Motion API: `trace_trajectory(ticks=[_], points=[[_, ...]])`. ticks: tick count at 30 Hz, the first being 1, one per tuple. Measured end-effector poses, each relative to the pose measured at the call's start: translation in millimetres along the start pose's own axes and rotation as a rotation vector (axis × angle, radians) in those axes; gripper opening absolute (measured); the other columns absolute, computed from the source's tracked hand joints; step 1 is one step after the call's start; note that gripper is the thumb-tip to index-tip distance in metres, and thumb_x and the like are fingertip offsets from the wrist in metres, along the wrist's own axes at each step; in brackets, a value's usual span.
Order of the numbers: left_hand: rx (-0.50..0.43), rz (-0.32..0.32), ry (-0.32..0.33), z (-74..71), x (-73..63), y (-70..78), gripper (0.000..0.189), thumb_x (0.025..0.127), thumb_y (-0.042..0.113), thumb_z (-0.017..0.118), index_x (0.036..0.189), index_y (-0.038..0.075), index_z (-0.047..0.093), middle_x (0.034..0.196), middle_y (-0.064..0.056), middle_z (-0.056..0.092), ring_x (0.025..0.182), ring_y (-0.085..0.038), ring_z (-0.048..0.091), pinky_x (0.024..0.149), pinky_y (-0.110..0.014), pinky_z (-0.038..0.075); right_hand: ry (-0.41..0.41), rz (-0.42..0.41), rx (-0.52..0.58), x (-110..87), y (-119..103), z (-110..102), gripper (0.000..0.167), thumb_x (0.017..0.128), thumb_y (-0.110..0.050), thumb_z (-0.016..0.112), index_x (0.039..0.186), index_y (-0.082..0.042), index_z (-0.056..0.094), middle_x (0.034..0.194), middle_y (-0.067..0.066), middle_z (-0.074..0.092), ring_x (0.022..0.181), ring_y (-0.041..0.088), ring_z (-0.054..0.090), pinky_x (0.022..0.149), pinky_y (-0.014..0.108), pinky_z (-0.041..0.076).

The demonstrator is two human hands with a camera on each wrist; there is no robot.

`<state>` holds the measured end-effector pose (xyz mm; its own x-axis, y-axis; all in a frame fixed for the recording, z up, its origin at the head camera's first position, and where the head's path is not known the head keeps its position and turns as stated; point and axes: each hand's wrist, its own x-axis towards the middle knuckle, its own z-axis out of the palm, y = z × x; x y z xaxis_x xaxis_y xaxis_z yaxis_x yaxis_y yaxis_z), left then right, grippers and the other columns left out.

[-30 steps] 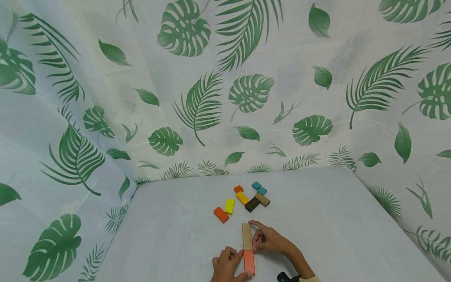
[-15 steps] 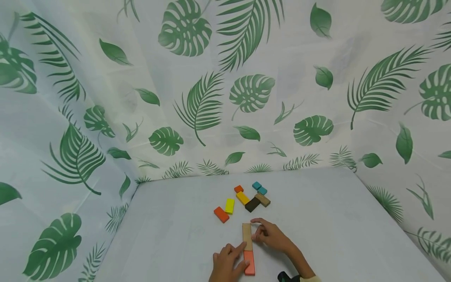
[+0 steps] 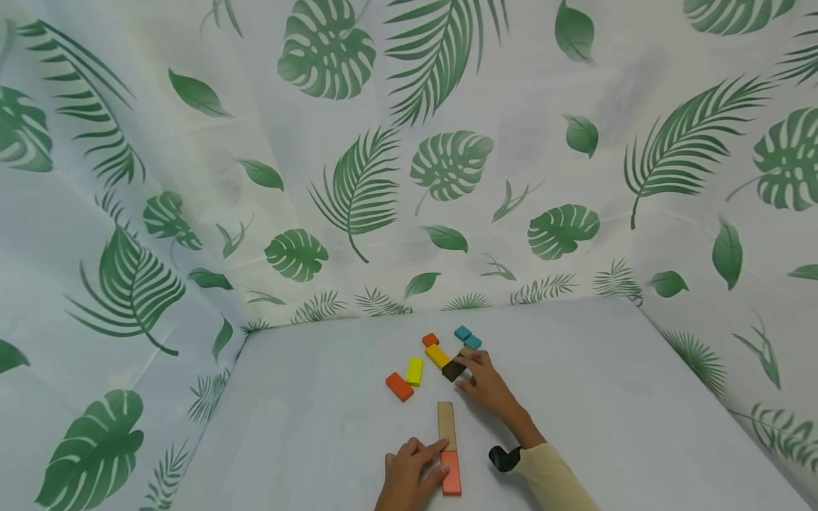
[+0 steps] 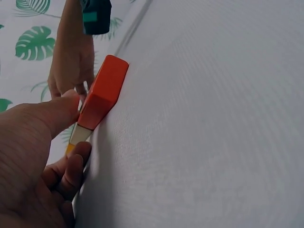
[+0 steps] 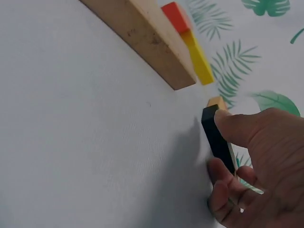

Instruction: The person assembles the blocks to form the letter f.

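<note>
A natural wood block [image 3: 446, 420] and a salmon-red block [image 3: 451, 484] lie end to end in a straight line. My left hand [image 3: 406, 474] is at their left side, its index fingertip touching the wood block and its thumb on the red one. In the left wrist view the thumb presses near the edge of the red block [image 4: 102, 92]. Farther forward, my right hand [image 3: 488, 389] pinches a dark block [image 3: 451, 372]. The right wrist view shows the thumb on one end of this dark block [image 5: 216, 135], with curled fingers at the other.
Around the dark block lie an amber block [image 3: 437, 355], a small orange one [image 3: 430, 340] and two blue ones [image 3: 463, 332]. A brown block [image 3: 467, 350] is mostly hidden behind the right hand. Left of them are a yellow block [image 3: 415, 371] and an orange block [image 3: 399, 387].
My right hand has left the side of the wood block and moved forward to the dark block. The left index finger has slid forward onto the wood block; the two lined-up blocks stay in place.
</note>
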<state>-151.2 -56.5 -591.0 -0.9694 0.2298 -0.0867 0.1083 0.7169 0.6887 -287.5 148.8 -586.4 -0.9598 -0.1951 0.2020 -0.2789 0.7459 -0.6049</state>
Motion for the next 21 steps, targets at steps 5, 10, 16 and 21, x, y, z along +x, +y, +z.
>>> trace_trajectory(ticks=[5, 10, 16, 21], points=[[-0.042, 0.004, 0.029, -0.8, 1.0, 0.1, 0.036, 0.091, 0.048, 0.063, 0.123, 0.033, 0.069, 0.076, 0.013, 0.044, 0.063, 0.000, 0.037, 0.064, -0.033, 0.020, -0.027, 0.049, -0.109, 11.4, -2.6, 4.1, 0.057, 0.082, -0.029, 0.079, 0.133, -0.012, 0.060, 0.133, 0.020, 0.040, 0.091, 0.025, 0.058, 0.076, 0.038, 0.055], [-0.039, 0.037, 0.071, -3.3, 6.1, -0.9, 0.031, 0.090, 0.045, 0.065, 0.119, 0.035, 0.070, 0.074, 0.015, 0.044, 0.063, 0.003, 0.039, 0.064, -0.033, 0.020, 0.031, 0.066, -0.146, 20.5, -2.0, 5.0, 0.050, 0.081, -0.027, 0.081, 0.125, -0.011, 0.064, 0.132, 0.023, 0.041, 0.111, 0.038, 0.053, 0.088, 0.051, 0.052], [-0.044, 0.055, 0.043, -3.7, 9.4, -4.0, 0.031, 0.091, 0.045, 0.063, 0.120, 0.035, 0.070, 0.073, 0.015, 0.044, 0.062, 0.003, 0.039, 0.064, -0.032, 0.021, 0.037, 0.082, -0.122, 14.5, 5.2, 3.4, 0.035, 0.078, -0.023, 0.083, 0.104, -0.007, 0.065, 0.119, 0.019, 0.046, 0.100, 0.031, 0.055, 0.088, 0.047, 0.050], [-0.047, 0.059, 0.039, -3.7, 8.2, -4.9, 0.030, 0.092, 0.046, 0.063, 0.120, 0.036, 0.070, 0.073, 0.016, 0.044, 0.062, 0.004, 0.038, 0.065, -0.032, 0.021, -0.046, 0.125, -0.071, 6.7, 7.4, 2.0, 0.039, 0.077, -0.027, 0.083, 0.103, -0.007, 0.063, 0.105, 0.010, 0.057, 0.087, 0.020, 0.053, 0.081, 0.041, 0.049]])
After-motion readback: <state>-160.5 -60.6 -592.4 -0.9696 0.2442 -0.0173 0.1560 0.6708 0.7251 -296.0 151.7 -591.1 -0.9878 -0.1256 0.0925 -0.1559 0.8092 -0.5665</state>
